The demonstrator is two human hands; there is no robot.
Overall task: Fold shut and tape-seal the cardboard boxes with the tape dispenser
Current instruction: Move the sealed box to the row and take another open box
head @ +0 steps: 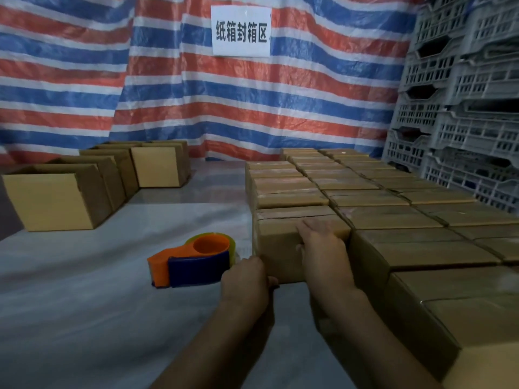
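Cardboard box (pixel 276 255), brown and closed, left grip (pixel 247 277) curled on its corner, right grip (pixel 323 248) flat atop

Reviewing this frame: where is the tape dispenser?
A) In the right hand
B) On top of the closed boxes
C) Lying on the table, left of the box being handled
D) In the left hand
C: the tape dispenser lies on the table, unheld. The left hand grips the near corner of the box, and the right hand rests flat on it.
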